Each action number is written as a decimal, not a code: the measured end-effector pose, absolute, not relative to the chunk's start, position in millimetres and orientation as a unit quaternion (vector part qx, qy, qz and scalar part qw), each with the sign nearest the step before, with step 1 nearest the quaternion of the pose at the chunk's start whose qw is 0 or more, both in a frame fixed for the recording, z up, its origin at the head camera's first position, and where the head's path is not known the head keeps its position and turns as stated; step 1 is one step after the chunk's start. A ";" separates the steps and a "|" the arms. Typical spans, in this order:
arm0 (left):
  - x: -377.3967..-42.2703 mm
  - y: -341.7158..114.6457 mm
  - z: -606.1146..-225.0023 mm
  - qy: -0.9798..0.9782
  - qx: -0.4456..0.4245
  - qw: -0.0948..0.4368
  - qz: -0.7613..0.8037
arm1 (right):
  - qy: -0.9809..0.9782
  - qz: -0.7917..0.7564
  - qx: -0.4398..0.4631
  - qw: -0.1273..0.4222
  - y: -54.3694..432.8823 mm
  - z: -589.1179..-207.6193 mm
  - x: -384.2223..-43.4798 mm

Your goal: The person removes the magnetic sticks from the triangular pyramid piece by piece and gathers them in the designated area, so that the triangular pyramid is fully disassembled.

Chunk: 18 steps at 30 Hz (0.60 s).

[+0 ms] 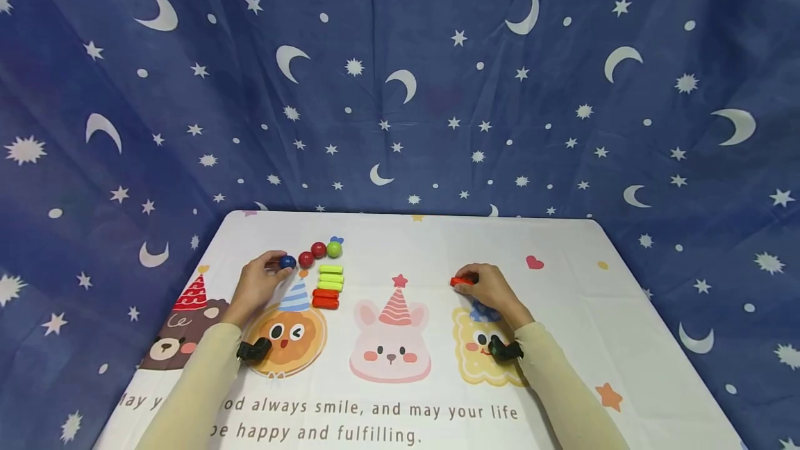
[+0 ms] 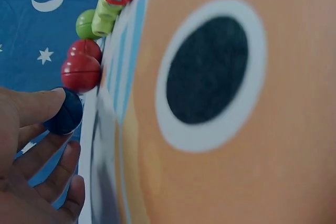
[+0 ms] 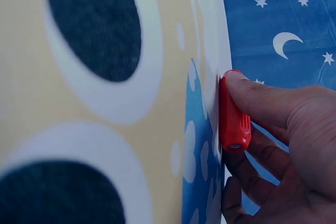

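My left hand (image 1: pixel 257 280) pinches a dark blue ball (image 1: pixel 287 262) between thumb and fingers, at the left end of a row of balls. In the left wrist view the thumb lies over the blue ball (image 2: pixel 67 113) and the lower fingers spread loosely. Right beside it sit two red balls (image 1: pixel 305 260), then a green ball (image 1: pixel 334 249). Over on the right, my right hand (image 1: pixel 492 286) grips a short red rod (image 1: pixel 461 282). Its ribbed side and the small metal dot in its end show in the right wrist view, with the thumb on the rod (image 3: pixel 235 121).
Yellow-green rods (image 1: pixel 330 278) and two red rods (image 1: pixel 326 298) lie stacked side by side just below the balls. The white tablecloth (image 1: pixel 400 242) carries printed cartoon figures and lettering. A blue curtain (image 1: pixel 437 158) with moons and stars hangs behind the table.
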<state>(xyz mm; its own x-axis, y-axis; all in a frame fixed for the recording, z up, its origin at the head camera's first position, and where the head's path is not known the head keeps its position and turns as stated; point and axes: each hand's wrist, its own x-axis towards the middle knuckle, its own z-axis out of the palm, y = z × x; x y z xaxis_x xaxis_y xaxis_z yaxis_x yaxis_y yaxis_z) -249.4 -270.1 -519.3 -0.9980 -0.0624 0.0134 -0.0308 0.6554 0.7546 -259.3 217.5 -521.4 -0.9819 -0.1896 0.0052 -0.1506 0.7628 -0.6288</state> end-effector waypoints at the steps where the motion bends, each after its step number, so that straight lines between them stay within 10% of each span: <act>1: -250.5 -270.5 -520.3 -0.910 0.029 0.014 -0.414 | 0.939 -0.332 -0.091 0.028 217.3 -521.5 -259.4; 18: -254.9 -269.8 -522.1 -0.916 0.011 0.008 -0.401 | 0.937 -0.335 -0.102 0.022 218.8 -522.0 -259.3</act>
